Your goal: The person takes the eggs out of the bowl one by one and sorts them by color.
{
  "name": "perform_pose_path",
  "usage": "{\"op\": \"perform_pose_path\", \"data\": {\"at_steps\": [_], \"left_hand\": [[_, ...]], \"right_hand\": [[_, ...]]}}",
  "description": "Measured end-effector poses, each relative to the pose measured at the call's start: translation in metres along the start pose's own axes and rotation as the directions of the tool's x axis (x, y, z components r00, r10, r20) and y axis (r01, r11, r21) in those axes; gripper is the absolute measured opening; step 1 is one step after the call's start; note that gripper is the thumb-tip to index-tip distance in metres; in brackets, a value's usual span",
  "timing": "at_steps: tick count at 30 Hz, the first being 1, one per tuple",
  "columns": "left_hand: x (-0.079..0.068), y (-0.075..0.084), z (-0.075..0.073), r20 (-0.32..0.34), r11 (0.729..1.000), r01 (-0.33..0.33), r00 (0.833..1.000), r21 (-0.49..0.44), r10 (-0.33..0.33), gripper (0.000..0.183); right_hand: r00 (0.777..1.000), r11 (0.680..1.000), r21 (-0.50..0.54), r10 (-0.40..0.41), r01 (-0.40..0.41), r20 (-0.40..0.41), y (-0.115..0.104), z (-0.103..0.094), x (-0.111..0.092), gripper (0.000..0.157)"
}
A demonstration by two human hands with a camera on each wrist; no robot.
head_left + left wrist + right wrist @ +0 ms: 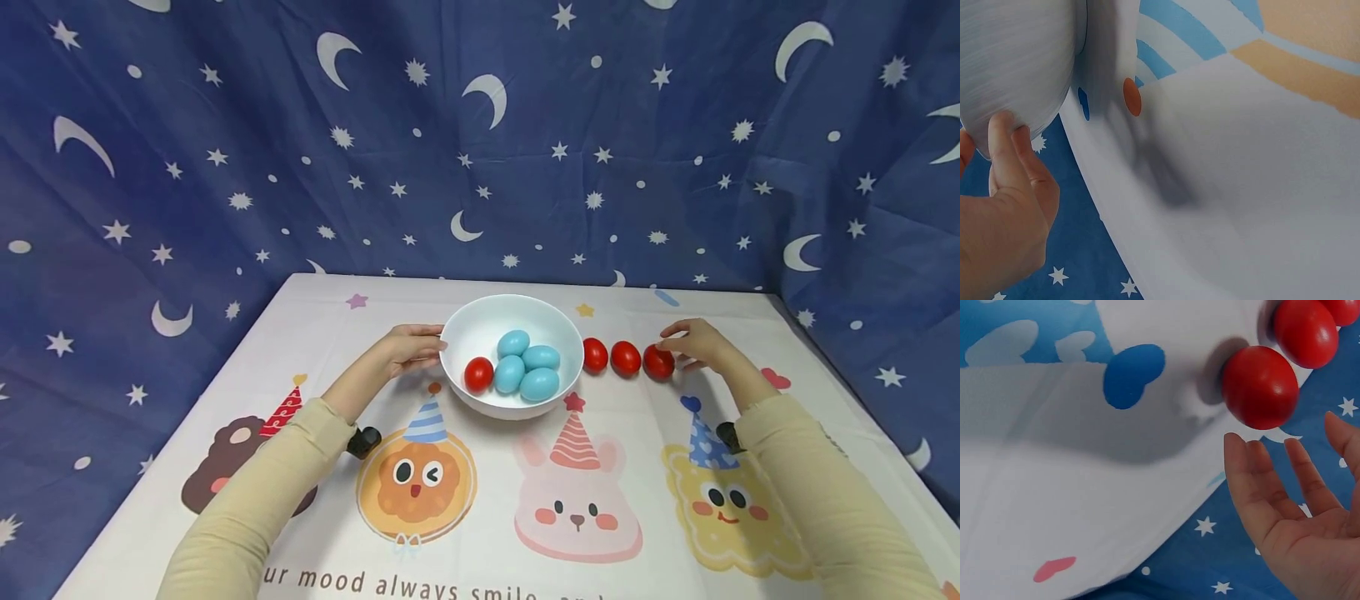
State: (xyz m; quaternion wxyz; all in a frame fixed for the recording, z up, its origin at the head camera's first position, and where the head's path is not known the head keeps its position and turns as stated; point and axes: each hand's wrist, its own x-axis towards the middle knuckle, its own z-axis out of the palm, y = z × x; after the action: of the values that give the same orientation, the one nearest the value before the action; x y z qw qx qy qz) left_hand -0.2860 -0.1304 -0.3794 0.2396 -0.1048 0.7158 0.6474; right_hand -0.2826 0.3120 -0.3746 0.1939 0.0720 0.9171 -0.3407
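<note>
A white bowl [512, 407] stands on the table, with one red egg [478, 375] and several light blue eggs [539, 384] inside. My left hand [412, 347] holds the bowl by its left side; in the left wrist view its fingers lie against the outer wall [1022, 69]. To the right of the bowl, three red eggs lie in a row: a near one [595, 355], a middle one [626, 358] and the rightmost egg [658, 363]. Beside that last egg is my right hand [701, 343], fingers spread; the right wrist view shows a gap between fingertips and egg [1260, 387].
A white tablecloth [495, 500] printed with cartoon figures and lettering covers the table. Behind and to both sides hangs a dark blue curtain [525, 225] with moons and stars. The table's back edge lies just beyond the bowl.
</note>
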Motion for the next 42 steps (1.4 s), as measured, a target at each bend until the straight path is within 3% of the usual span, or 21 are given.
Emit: {"op": "perform_pose_path", "data": {"at_steps": [9, 15, 25, 32, 38, 42], "left_hand": [[-0.001, 0.0, -0.001, -0.002, 1.0, 0.002, 1.0, -0.01, -0.002, 0.053], [0.0, -0.002, 0.0, 0.003, 1.0, 0.011, 1.0, -0.02, -0.011, 0.053], [-0.001, -0.001, 0.0, -0.002, 1.0, 0.003, 1.0, -0.02, -0.003, 0.054], [-0.001, -0.002, 0.001, 0.003, 1.0, 0.006, 1.0, -0.02, -0.006, 0.053], [-0.001, -0.001, 0.0, 0.011, 1.0, 0.004, 1.0, -0.022, -0.004, 0.053], [-0.001, 0.001, 0.0, 0.008, 1.0, 0.009, 1.0, -0.01, -0.009, 0.053]], "right_hand": [[1.0, 1.0, -0.003, -0.025, 0.025, 0.001, -0.013, -0.002, -0.007, 0.053], [0.995, 0.995, -0.026, -0.1, 0.1, -0.014, -0.024, 0.0, -0.016, 0.051], [0.986, 0.986, 0.036, -0.165, 0.166, -0.035, -0.046, 0.01, -0.025, 0.05], [0.971, 0.971, 0.047, -0.231, 0.234, -0.057, -0.058, 0.021, -0.035, 0.045], [0.944, 0.946, -0.008, -0.323, 0.323, -0.066, -0.075, 0.029, -0.043, 0.04], [0.941, 0.941, 0.025, -0.335, 0.337, -0.048, -0.09, 0.036, -0.047, 0.038]]}}
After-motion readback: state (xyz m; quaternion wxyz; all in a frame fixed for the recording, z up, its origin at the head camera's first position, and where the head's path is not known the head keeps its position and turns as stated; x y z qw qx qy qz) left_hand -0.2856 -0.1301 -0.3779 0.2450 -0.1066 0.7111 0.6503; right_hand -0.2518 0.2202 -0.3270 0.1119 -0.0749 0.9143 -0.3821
